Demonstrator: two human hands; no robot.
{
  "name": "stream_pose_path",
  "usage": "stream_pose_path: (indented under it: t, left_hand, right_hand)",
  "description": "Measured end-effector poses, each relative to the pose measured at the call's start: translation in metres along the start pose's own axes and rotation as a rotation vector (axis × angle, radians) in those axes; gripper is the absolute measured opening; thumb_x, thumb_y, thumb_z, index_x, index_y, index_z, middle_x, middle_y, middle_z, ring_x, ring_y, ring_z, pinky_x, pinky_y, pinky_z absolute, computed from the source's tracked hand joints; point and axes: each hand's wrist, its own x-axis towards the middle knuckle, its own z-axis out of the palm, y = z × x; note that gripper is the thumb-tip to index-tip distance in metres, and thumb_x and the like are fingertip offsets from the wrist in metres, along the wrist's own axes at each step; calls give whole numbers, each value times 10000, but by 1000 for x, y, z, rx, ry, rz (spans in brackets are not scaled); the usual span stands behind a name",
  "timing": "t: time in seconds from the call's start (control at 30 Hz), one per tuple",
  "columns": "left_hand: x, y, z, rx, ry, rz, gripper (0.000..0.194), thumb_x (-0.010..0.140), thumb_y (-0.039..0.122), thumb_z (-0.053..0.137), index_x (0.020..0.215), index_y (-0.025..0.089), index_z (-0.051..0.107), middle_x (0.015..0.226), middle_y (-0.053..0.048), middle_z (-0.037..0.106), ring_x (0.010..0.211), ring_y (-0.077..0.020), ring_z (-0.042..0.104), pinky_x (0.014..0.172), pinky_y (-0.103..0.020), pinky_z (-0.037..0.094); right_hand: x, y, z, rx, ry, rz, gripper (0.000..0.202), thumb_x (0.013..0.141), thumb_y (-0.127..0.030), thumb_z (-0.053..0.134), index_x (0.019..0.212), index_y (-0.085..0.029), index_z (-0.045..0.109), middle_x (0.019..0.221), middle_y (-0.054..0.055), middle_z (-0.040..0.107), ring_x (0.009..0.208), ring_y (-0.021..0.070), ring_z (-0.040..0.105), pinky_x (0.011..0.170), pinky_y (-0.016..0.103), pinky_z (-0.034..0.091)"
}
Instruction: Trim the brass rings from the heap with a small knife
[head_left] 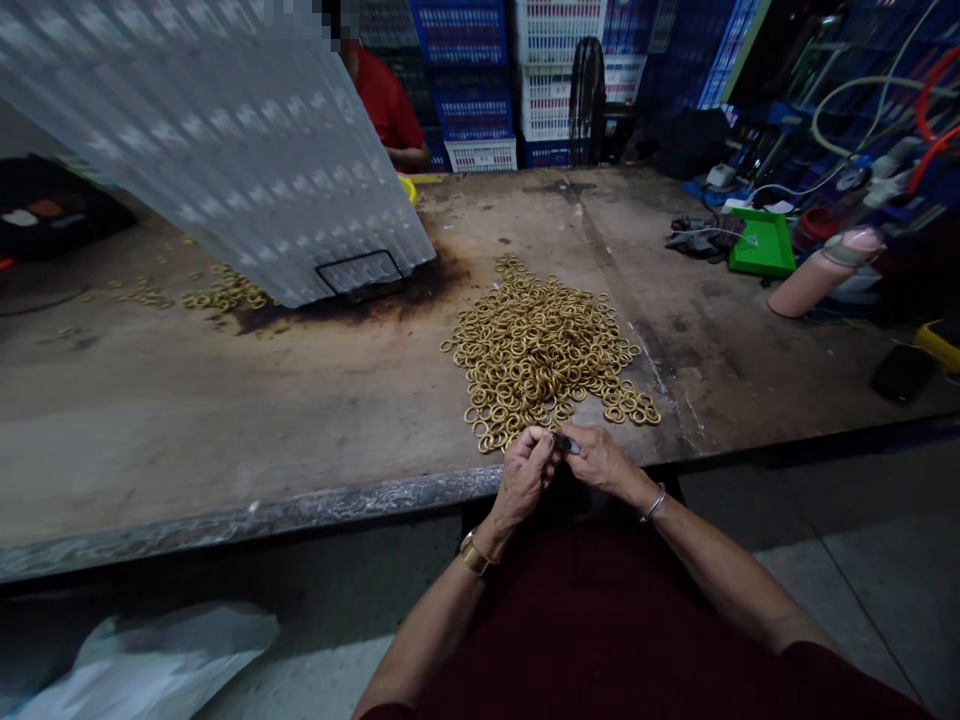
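Note:
My left hand (527,472), with a gold-coloured watch at the wrist, is closed in a pinch at the table's front edge. What its fingers hold is too small to make out. Right beside it, my right hand (600,462), with a silver bangle at the wrist, is closed around a small dark tool (568,444) that points toward the left fingertips. Just beyond both hands lies a large heap of brass-coloured rings (536,345), with a few loose ones at its right side.
A tall stack of translucent ribbed trays (247,150) stands at the left on the wooden table (187,420), near more scattered rings (225,290). At the right are a green tray (761,243) and a pink bottle (825,272). A person in red (386,100) is across the table.

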Motion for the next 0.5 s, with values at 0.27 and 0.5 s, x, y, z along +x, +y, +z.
stream_pose_path:
  t: [0.27,0.5]
  left_hand:
    - [-11,7,-2,-114,-26,-37,366,715,481,678,727,176,476,538,63,489,395,-33,374,371,-144,252]
    - [-5,13,-15,-399,-3,-127,302,711,357,691,690,147,476,765,-44,622,465,-37,432,380,-145,285]
  right_hand:
    - [6,19,-6,-282,-6,191,272,764,-154,467,956,-204,653,709,52,655,646,177,562,592,262,332]
    - [15,20,-7,-272,117,259,245,858,-245,438,993,-207,639,835,57,687,738,184,613,651,266,392]
